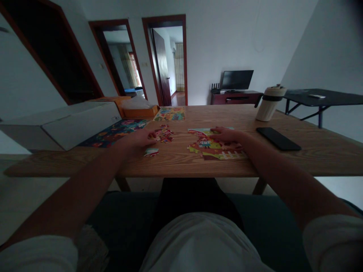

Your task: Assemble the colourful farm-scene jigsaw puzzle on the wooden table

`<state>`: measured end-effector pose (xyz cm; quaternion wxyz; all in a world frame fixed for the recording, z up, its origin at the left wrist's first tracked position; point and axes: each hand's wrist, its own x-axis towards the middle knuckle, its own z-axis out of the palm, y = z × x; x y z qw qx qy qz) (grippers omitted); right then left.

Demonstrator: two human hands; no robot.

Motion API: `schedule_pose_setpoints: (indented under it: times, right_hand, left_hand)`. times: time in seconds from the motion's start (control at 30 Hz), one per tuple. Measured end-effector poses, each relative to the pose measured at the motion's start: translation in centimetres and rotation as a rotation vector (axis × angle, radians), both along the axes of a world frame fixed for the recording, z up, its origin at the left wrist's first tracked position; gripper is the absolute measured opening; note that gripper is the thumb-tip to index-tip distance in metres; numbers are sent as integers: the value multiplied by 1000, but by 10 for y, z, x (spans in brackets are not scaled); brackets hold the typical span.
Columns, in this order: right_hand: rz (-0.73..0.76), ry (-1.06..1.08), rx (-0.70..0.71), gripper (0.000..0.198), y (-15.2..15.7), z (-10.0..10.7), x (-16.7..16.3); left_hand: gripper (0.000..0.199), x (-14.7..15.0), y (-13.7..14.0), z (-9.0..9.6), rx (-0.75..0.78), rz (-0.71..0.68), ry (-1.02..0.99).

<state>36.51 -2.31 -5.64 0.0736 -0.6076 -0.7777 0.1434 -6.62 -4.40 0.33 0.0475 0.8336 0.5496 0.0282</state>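
Note:
A partly assembled jigsaw puzzle (210, 154) lies flat before me, with a red, green and yellow picture and a white fence. My right hand (226, 135) rests over its upper part, fingers stretched out to the left and touching it. To the left is a heap of loose puzzle pieces (166, 136), mostly red. My left hand (144, 137) is at the heap's left edge with its fingers curled together; what is between them, if anything, is too small to make out. One loose puzzle piece (151, 152), white and green, lies just below that hand.
A black phone (278, 138) and a cream bottle (270, 104) stand to the right on the wooden table (170, 166). Back left are a white box (82, 124), an orange box (140, 112), a dark blue picture sheet (116, 132) and a colourful picture sheet (170, 113).

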Motion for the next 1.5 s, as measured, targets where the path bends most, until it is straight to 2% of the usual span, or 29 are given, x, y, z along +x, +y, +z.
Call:
schedule_pose_setpoints:
  times: [0.13, 0.2, 0.3, 0.37, 0.43, 0.5, 0.6, 0.67, 0.83, 0.9, 1.0, 1.17, 1.5]
  right_hand:
    - [-6, 29, -22, 89, -2, 0, 0]
    - [-18, 42, -40, 90, -3, 0, -1]
    - [-18, 28, -24, 90, -3, 1, -2]
    - [-23, 10, -8, 90, -3, 2, -2]
    - [-45, 2, -25, 91, -4, 3, -2]
    - [-52, -2, -44, 92, -6, 5, -3]
    - [-30, 2, -34, 88, -8, 6, -4]
    - [-14, 11, -19, 85, -9, 6, -5]
    - [-37, 13, -33, 87, -8, 7, -6]
    - [-53, 4, -54, 86, -6, 7, -6]
    - [-25, 6, -26, 81, -3, 4, -4]
    - [29, -22, 17, 79, 2, 0, -2]
    - [-41, 0, -34, 82, -10, 9, -6]
  left_hand:
    - [47, -6, 14, -1, -40, 26, -63]
    - [56, -6, 16, 4, -47, 33, -67]
    - [59, 4, 6, 19, -22, 56, -86]
    - [61, 22, -8, 27, 4, 76, -99]
    - [61, 47, -24, 28, 16, 4, -115]
    - [57, 75, -37, 22, 47, -71, -83]
    - [66, 109, -48, 8, 71, 10, -3]
    - [70, 117, -49, 0, 71, 33, 22]
    - [61, 99, -42, -4, -16, -255, -89]
    - [63, 91, -40, -4, -67, -311, -63]
    - [63, 90, -38, -7, -57, -340, 9]
    - [59, 101, -38, -15, -21, -345, 0]
    - [56, 103, -37, -21, 16, -295, -17]
